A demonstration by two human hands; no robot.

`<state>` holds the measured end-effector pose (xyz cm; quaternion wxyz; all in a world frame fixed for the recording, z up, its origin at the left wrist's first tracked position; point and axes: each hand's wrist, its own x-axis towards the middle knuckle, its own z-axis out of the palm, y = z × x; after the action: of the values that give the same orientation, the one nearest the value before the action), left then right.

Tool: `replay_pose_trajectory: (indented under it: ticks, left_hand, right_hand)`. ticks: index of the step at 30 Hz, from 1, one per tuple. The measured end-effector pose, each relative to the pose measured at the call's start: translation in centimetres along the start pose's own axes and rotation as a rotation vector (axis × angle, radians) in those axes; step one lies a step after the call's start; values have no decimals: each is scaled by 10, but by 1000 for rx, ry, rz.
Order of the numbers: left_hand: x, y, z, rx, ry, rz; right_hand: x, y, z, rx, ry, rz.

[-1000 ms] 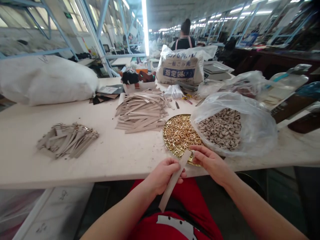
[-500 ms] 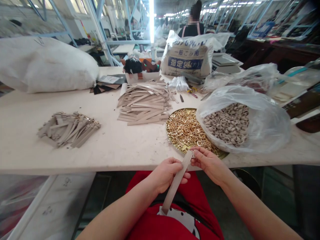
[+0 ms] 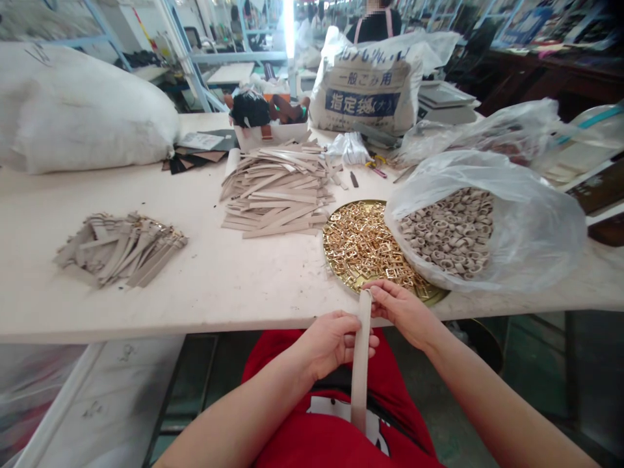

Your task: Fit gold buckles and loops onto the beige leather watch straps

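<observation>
A beige strap (image 3: 360, 370) hangs down over my lap from between my two hands. My left hand (image 3: 336, 341) is closed around its middle, thumb in front and fingers behind. At the strap's top end, my right hand (image 3: 392, 305) pinches it; whether a small loop or ring is there too is too small to tell. Just beyond my hands lies a round gold tray (image 3: 336, 276) heaped with gold buckles (image 3: 365, 244). Overlapping its right side is a clear plastic bag (image 3: 531, 240) full of small beige loops (image 3: 448, 231).
A pile of beige straps (image 3: 277, 188) lies mid-table, with straps bearing buckles (image 3: 121, 247) at left. Behind are a white sack (image 3: 88, 110), a printed bag (image 3: 365, 88), a box (image 3: 268, 136) and pliers (image 3: 376, 169). The table's front edge (image 3: 219, 328) runs before me. A person (image 3: 377, 26) is far off.
The strap has swung from slanting to nearly upright, its lower end moving right. Both hands still hold it. The view has tipped slightly downward.
</observation>
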<state>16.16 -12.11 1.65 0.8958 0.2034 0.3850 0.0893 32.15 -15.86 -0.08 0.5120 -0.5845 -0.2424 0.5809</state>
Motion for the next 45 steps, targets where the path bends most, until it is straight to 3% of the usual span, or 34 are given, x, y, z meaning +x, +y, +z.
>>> replay_pose_trajectory:
  ticks: [12,17,23,29,36,45]
  left_hand:
    - [9,0,-1,1,-5,-26]
    - [6,5,-4,82,30,28]
    - [5,8,-7,238,90,207]
    - [9,7,-17,663,239,548]
    - [5,1,-17,720,200,410]
    - [6,-3,-12,522,143,289]
  right_hand:
    - [10,5,-4,8,-29,54]
    - [12,4,-3,27,-16,49]
    - [6,0,-1,74,48,57]
    - [1,-3,0,132,21,59]
    - [3,0,0,134,41,67]
    - [7,5,-2,-22,48,41]
